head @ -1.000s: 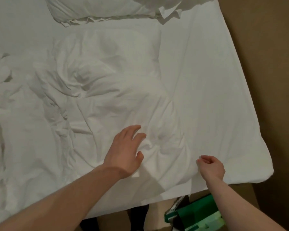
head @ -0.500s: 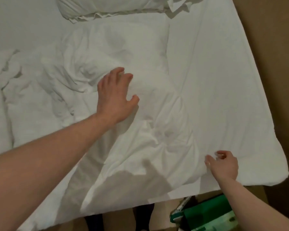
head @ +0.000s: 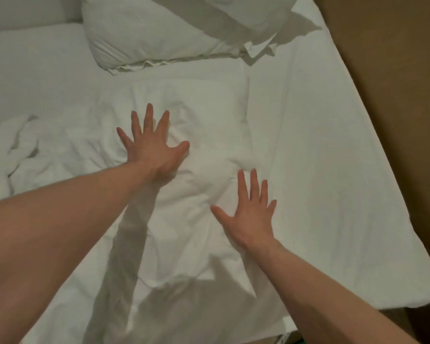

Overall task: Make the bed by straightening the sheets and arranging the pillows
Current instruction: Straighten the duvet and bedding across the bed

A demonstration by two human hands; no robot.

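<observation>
- Bunched folds left untouched at far left of the bed.
- Left hand moved farther up since half a second ago, fingers now spread wide, pressing flat on the sheet mid-bed.
- Right hand off the near edge, unclenched, fingers wide, flat beside the rumpled mound.
- Pillow far, not yet arranged; smoothing judged under way.

hands: left, right flat | sheet wrinkled | pillow apparently rumpled
</observation>
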